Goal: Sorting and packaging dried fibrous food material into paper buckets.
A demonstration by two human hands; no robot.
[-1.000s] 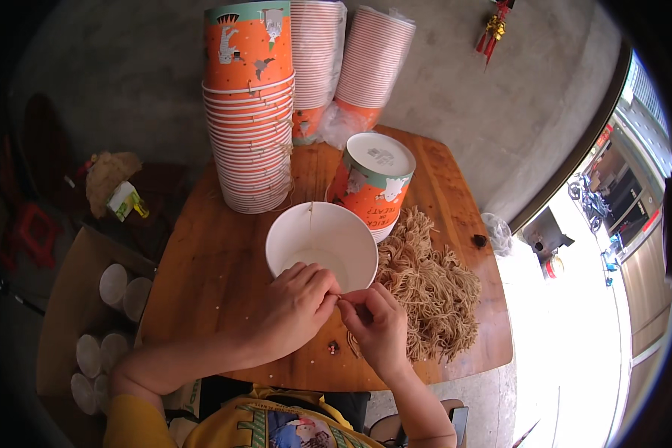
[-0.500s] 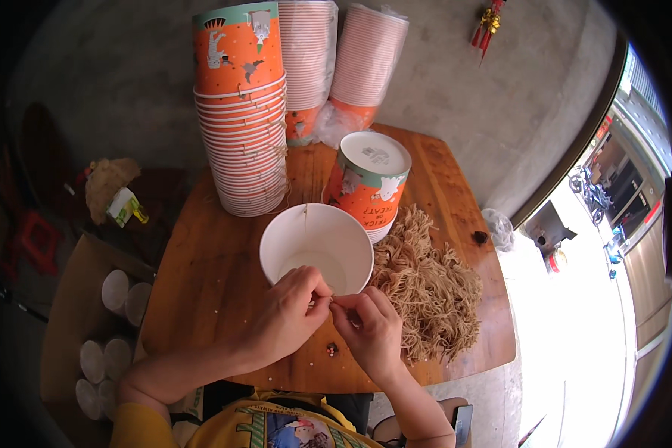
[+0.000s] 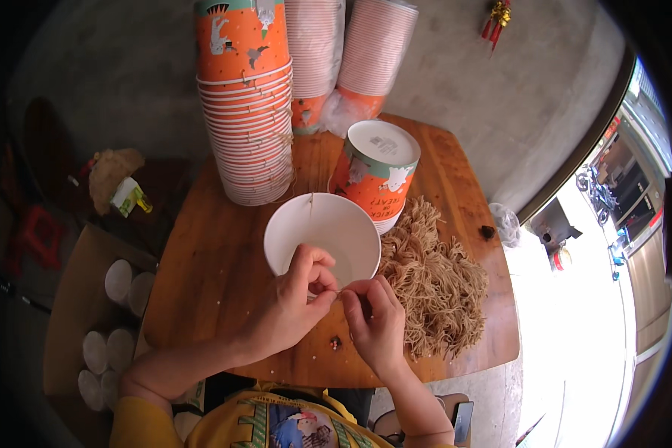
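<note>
A white-lined paper bucket stands with its mouth toward me, a thin tan string hanging at its far rim. My left hand is closed in a pinch at the near rim, some fingers curled over the opening. Close beside it, my right hand pinches with thumb and forefinger. Between the fingertips runs a short bit of string, mostly hidden by the fingers. A heap of tan strings lies just right of my right hand.
Behind the bucket, a tall stack of orange buckets and a shorter upside-down one stand on the wooden table. Plastic-wrapped bucket stacks rise at the back. A cardboard box holding several white-ended items is at left.
My left hand's fingers have lifted and opened out slightly over the bucket mouth. The right hand still pinches near the rim. The whole view has shifted a little.
</note>
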